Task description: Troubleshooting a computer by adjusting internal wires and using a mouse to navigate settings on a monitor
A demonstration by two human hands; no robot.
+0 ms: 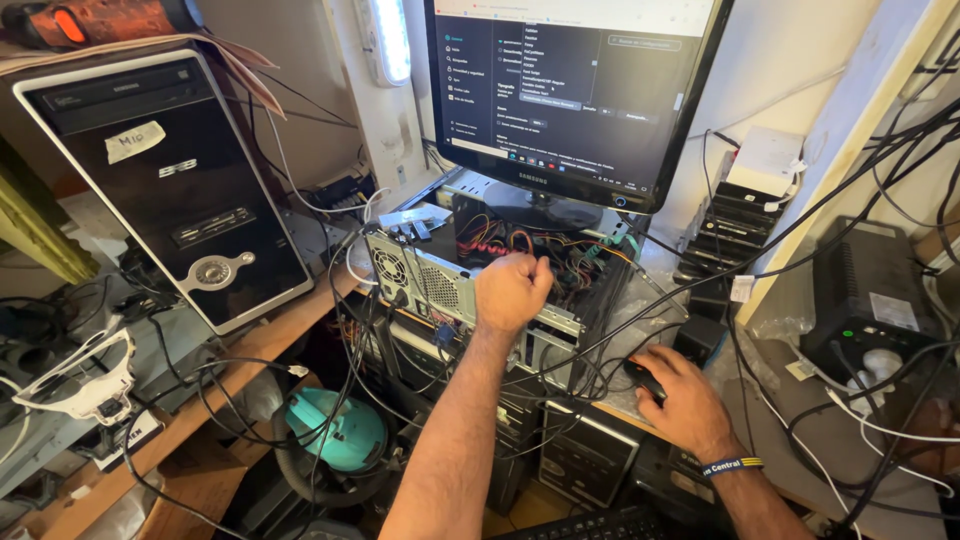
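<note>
Your left hand (512,290) is closed into a loose fist at the open top of the opened computer case (455,285), knuckles up, fingers curled down among the coloured internal wires (500,240); what the fingers pinch, if anything, is hidden by the hand itself. Your right hand (680,400) lies palm down on a black mouse (643,377), fingers draped over it in a light grip, on the plastic-covered desk surface (650,300) just right of the case. A blue wristband (732,466) sits on that wrist.

The open case lies on its side at centre frame, rear fan grille (392,268) facing left, directly under the monitor (570,90), whose round stand (542,208) rests on the case. The screen shows a dark settings window.

Left of the case, a black tower computer (170,180) leans tilted on the wooden bench (250,350). Below the bench edge, a teal vacuum cleaner (335,430) sits among black cables. Right of the monitor, a stack of drives (735,225) with a white box on top; farther right, a black power unit (870,300) with plugs. A keyboard (600,525) shows at the bottom edge.
</note>
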